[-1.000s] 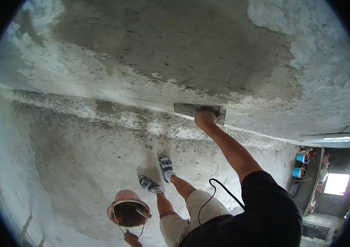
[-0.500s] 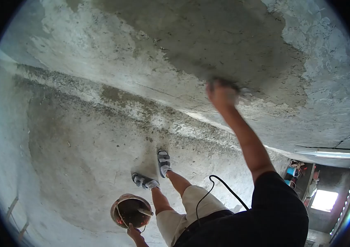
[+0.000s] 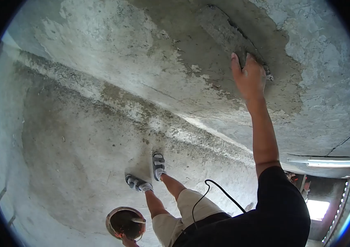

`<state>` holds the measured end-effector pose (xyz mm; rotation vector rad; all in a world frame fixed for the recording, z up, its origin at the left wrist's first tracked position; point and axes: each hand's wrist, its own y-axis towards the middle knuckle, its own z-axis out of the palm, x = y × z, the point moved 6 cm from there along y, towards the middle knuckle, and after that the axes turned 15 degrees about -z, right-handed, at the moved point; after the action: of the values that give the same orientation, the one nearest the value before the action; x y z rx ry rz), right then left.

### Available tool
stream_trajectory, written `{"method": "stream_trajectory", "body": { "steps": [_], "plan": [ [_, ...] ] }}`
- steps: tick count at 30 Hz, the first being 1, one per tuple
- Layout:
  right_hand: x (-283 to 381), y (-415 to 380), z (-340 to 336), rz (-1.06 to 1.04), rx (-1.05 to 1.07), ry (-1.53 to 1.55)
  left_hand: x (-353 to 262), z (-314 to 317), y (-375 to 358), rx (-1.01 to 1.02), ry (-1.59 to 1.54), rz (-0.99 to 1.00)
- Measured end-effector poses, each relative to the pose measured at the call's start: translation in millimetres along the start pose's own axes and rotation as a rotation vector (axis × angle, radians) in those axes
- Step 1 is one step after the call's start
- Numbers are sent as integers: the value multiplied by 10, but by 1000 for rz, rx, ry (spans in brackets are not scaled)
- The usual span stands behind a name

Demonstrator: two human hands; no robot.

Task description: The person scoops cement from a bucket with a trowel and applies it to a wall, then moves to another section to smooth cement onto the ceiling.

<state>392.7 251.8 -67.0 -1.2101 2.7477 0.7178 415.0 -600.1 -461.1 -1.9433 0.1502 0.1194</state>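
Note:
My right hand (image 3: 250, 80) reaches up to the wall, its fingers wrapped round a plastering trowel (image 3: 224, 33). The trowel's long blade is coated in grey mortar and lies against a dark, damp patch of plaster (image 3: 175, 18). Low in the view, my left hand (image 3: 129, 241) grips a bucket (image 3: 110, 224) at its near side, partly cut off by the frame's bottom edge. Dark contents fill part of the bucket, and a pale tool handle (image 3: 138, 220) sticks out over its rim.
Below the wall (image 3: 113, 45) runs a rough, crumbly strip (image 3: 142, 115) where it meets the concrete floor (image 3: 76, 144). A black cable (image 3: 224, 191) loops near my waist. At the right are a tube light (image 3: 331, 163) and a bright window (image 3: 318, 209).
My right hand has moved up and to the right along the wall with the trowel, which was blurred before. The bucket has shifted slightly down and left in view.

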Motion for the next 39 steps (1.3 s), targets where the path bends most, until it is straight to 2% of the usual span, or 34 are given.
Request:
{"method": "stream_trajectory", "body": {
  "steps": [1,3,5,7,8,9,10,12,13,14,15,17,20,22,23,25,26,28,29,31,33,35,36,39],
  "plan": [
    [42,43,-60,-83,-138,-24,-14,9,41,36,42,47],
    [174,-112,629,82,308,-75,22,71,75,16,27,1],
    [367,-522,1736,49,654,-120,52,59,57,-4,20,-42],
    [574,-1163,2651,25,951,102,-5,107,-126,-62,5,65],
    [589,-1396,3017,10,869,191,-22,63,-40,-135,133,38],
    [646,-1460,3127,51,696,188,68,-21,211,-128,10,60],
    [815,-1312,2699,48,779,142,181,-123,380,-130,-92,70],
    [928,-917,1970,-29,687,113,259,-186,234,-113,-74,37],
    [889,-644,1520,-88,495,56,204,-264,54,-101,-55,20],
    [813,-377,1089,-13,451,48,118,-118,-117,-73,-60,9],
    [709,-99,683,-63,223,3,74,87,-191,-39,-78,0],
    [614,373,-102,-52,-52,4,17,236,-95,3,-65,-32],
    [566,582,57,-73,-48,-61,-64,577,-129,58,-53,-43],
    [739,430,748,-10,191,-58,-99,802,-184,79,-68,-20],
    [871,309,1163,100,445,-39,-149,812,-241,62,-32,17],
    [1159,4,2156,100,774,39,-172,781,-357,-8,-14,28],
    [1239,-264,2713,24,811,180,-116,636,-318,-10,-18,28],
    [1399,-513,3108,-72,717,226,-9,414,-5,-128,102,4],
    [1474,-411,2912,-77,699,226,-53,398,-23,-118,88,12],
    [1581,-92,2018,-71,596,213,-78,314,-288,119,-47,96],
    [1419,289,1171,-70,448,153,-103,165,-329,87,-28,68],
    [1195,733,277,-34,211,89,-101,386,-239,63,-51,36],
    [1081,877,29,5,122,122,-94,438,-205,43,-58,19],
    [976,1100,62,-56,41,36,-69,534,-99,27,-80,-65]
  ]
}}
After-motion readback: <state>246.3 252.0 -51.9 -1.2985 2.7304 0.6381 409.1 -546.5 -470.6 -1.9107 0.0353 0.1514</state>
